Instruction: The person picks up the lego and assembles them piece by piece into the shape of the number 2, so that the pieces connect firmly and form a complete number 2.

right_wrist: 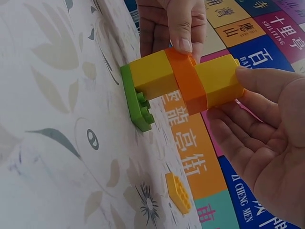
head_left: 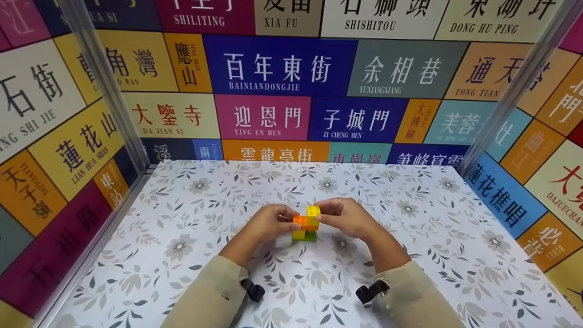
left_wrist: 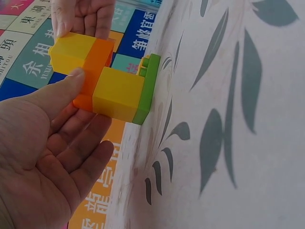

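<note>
A small stack of toy building bricks stands on the table between the hands. At its bottom is a green brick [right_wrist: 137,102] with bare studs on one side. A lower yellow brick [left_wrist: 118,94] sits on the green one, and an orange brick [right_wrist: 187,82] lies across above it. The upper yellow brick [head_left: 313,213] is on the orange brick's other end, offset from the lower one. My left hand [head_left: 272,222] pinches the orange brick between thumb and fingers. With thumb and fingertips, my right hand [head_left: 347,217] pinches the upper yellow brick.
A loose, flat yellow brick [right_wrist: 177,193] lies on the table in the right wrist view. The floral-patterned table [head_left: 191,282] meets walls [head_left: 282,66] of coloured sign panels, with clear corner posts [head_left: 120,105] at the sides.
</note>
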Demonstrator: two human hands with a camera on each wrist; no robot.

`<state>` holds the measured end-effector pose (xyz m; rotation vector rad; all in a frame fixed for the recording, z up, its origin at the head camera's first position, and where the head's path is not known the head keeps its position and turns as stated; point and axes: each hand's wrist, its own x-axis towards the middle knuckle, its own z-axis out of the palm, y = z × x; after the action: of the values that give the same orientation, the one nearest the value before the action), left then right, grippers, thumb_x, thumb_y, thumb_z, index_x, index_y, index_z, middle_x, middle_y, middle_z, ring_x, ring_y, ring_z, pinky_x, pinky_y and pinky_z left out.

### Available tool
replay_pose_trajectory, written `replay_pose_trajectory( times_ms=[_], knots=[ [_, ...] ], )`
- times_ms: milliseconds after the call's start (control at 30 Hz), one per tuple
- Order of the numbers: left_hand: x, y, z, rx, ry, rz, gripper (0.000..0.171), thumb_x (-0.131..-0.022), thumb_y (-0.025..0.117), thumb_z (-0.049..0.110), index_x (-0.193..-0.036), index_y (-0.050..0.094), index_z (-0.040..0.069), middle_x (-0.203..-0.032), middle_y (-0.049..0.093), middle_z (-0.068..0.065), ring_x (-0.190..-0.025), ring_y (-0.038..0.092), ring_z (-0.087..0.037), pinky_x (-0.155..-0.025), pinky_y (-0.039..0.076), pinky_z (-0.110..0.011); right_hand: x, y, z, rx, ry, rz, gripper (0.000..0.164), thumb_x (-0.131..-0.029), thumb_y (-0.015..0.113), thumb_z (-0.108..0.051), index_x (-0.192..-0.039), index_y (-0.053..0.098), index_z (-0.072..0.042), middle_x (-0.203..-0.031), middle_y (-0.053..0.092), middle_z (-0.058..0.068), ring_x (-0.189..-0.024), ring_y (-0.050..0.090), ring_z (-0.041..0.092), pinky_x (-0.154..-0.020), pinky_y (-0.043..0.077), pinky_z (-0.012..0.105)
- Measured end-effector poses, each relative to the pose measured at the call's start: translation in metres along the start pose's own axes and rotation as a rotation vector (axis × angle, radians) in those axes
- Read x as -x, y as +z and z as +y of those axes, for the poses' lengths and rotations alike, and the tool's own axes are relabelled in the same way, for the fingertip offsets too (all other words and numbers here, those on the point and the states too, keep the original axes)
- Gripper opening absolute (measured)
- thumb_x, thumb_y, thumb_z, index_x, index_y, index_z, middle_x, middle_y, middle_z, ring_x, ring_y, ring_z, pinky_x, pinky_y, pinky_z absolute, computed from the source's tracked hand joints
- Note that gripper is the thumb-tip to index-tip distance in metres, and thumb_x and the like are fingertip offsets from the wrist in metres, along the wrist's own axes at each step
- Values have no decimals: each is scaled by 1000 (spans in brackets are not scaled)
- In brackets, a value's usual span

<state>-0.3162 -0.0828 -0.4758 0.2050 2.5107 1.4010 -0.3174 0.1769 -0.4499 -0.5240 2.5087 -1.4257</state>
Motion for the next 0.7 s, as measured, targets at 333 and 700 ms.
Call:
replay_pose_trajectory(
  times_ms=[333,700],
  knots=[
    [0,2,-3,-13,61,13,24,-91,88,29,-113,79,23,-122,77,1,-116,74,-20,-107,60,-40,1,-1,3,-19,10,12,42,-99,79,-29,-136,72,-12,-127,78,8,-115,73,21,-105,60,41],
    [-1,1,1,-10,5,7,23,-91,88,30,-112,78,27,-123,76,4,-116,72,-17,-109,58,-40,-4,-11,18,-132,109,86,45,-101,75,-42,-139,71,-18,-143,71,8,-131,67,29,-118,52,51]
  ],
)
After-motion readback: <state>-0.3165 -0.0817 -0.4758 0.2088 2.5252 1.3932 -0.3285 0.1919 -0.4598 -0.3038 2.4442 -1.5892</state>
